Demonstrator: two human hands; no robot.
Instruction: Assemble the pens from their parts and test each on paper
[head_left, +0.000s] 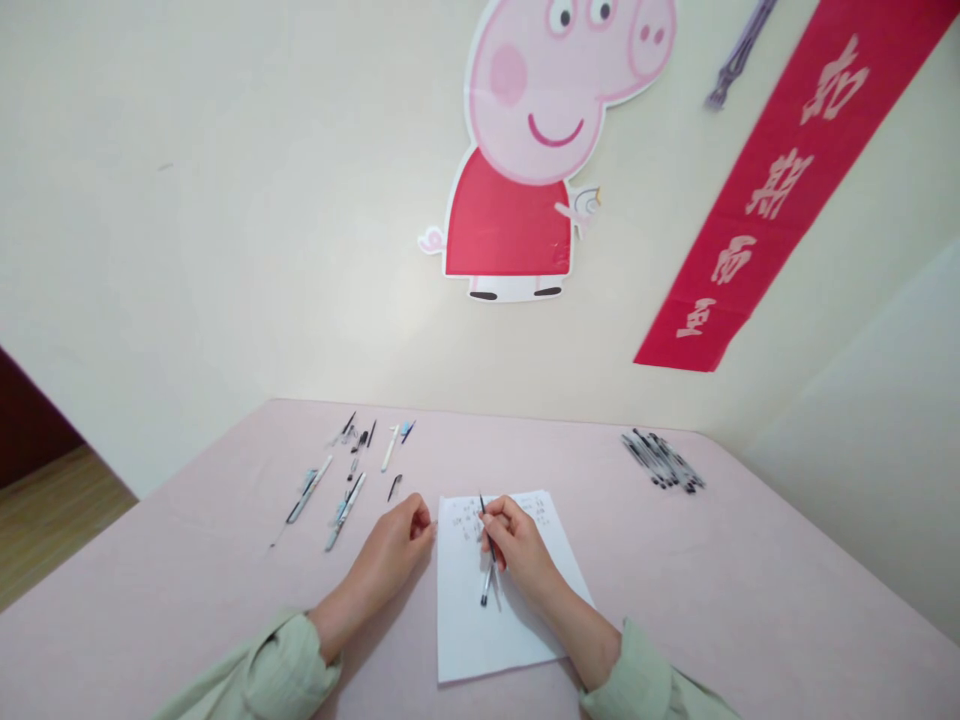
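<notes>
A white sheet of paper [469, 645], with small dark writing across its far part, lies on the pink-covered table [645, 620]. Over the paper, the right hand [521, 550] pinches a slim black pen [492, 548], thumb and fingers clamped together on it. Nearer the paper's middle, just below those fingers, lies a clear-barrelled pen [487, 586] with a dark end. The left hand [397, 540] rests just beside the paper's left edge, its fingers curled inward; whether they grip anything I cannot tell.

Beyond the paper to the left are a white pen [389, 448], a short black pen cap [394, 488] and some dark pen parts [363, 440]. Two pale pens, one farther left [309, 490] and one nearer the left hand [346, 511], lie left of the paper. Well apart from the paper, beyond it to the right, sits a pile of black-ended clear pens [663, 460]. On the wall beyond the paper hang a Peppa Pig cutout [510, 215] and, farther right, a red banner [765, 225].
</notes>
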